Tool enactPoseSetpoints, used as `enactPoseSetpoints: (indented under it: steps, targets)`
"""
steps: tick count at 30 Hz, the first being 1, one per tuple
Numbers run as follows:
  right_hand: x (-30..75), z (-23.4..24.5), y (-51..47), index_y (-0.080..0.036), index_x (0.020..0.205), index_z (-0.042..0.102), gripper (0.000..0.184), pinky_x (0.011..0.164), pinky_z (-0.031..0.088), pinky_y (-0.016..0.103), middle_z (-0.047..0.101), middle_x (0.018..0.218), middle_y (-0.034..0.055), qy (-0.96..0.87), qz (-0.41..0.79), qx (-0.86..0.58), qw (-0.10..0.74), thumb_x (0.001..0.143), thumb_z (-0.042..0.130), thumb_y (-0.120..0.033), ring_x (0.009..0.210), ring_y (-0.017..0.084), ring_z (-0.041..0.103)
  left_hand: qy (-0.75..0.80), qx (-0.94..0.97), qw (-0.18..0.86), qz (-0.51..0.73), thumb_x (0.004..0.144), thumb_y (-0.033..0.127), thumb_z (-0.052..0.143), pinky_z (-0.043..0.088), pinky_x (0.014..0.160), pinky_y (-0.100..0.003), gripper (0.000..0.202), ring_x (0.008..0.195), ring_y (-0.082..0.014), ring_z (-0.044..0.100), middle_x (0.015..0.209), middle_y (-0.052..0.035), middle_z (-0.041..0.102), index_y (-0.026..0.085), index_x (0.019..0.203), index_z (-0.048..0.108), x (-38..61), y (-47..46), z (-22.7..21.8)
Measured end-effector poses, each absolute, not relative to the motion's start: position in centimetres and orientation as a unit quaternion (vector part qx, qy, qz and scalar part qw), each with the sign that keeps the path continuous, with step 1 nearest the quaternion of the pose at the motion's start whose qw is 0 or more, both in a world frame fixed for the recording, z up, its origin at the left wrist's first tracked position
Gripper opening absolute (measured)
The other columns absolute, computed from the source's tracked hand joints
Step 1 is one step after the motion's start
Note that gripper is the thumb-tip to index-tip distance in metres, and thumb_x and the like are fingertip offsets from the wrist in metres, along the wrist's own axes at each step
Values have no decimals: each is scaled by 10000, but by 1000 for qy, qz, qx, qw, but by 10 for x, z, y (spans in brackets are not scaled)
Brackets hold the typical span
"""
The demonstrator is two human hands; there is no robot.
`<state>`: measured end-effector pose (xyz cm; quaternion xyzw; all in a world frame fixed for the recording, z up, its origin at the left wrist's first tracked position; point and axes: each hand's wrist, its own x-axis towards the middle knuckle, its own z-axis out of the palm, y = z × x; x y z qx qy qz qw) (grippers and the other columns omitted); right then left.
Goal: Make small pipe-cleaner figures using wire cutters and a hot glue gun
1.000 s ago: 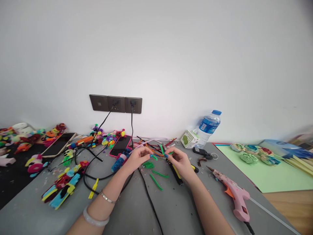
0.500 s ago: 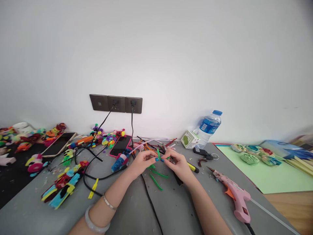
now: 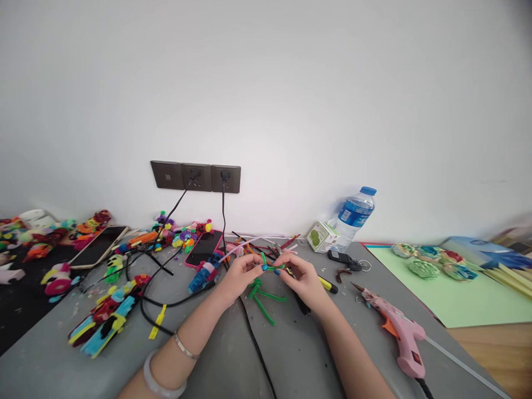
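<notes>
My left hand (image 3: 239, 274) and my right hand (image 3: 301, 277) meet over the grey table (image 3: 291, 354), fingertips pinched together on a short green pipe cleaner (image 3: 270, 264) held between them. More cut green pipe cleaner pieces (image 3: 261, 296) lie on the table just below my hands. A heap of mixed-colour pipe cleaners (image 3: 257, 244) lies right behind them. A black and yellow tool (image 3: 328, 285) lies partly hidden under my right hand.
A pink glue gun (image 3: 401, 335) lies at the right, a water bottle (image 3: 353, 216) and small carton (image 3: 322, 236) by the wall. Two phones (image 3: 100, 245) (image 3: 204, 246), black cables (image 3: 249, 332), colourful craft figures (image 3: 103, 313), keys (image 3: 344, 257) and a green sheet (image 3: 469, 299) surround the hands.
Both hands drew closer together and shifted slightly left. The green pipe cleaner between the fingertips has been bent or twisted into a tighter shape.
</notes>
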<state>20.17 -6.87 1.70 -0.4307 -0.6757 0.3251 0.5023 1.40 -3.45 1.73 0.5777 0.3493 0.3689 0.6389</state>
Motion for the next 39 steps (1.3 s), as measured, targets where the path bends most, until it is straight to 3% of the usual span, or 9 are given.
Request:
enactPoseSetpoints:
  steps: [12,24,29,39]
  targets:
    - [206,20,-68,-227,836,662,142,771,461,301,602,903,47,-618,410,-365,563,826,680,-368,863,188,565,326,573,679,323,688,497,725,228,522,-200,399,588,-69,312,668,46,387,157,757,528,14,-40,23]
    - [201,29,-74,-213,852,622,127,798,470,319,643,942,61,-649,485,-311,497,883,626,-336,875,175,596,246,642,695,210,740,474,711,280,532,-216,366,583,-75,353,653,37,431,129,787,598,11,-42,21]
    - [201,26,-73,-200,838,616,168,737,496,326,682,836,49,-628,524,-316,481,864,646,-363,775,172,627,240,633,710,194,744,457,705,287,529,-221,341,574,-73,344,651,36,433,133,763,599,11,-44,26]
    - [204,24,-68,-217,832,612,214,745,522,335,703,849,61,-590,449,-381,553,820,679,-419,766,185,649,305,721,513,353,776,264,627,372,574,-222,165,699,-130,526,873,-37,607,165,905,601,19,-45,21]
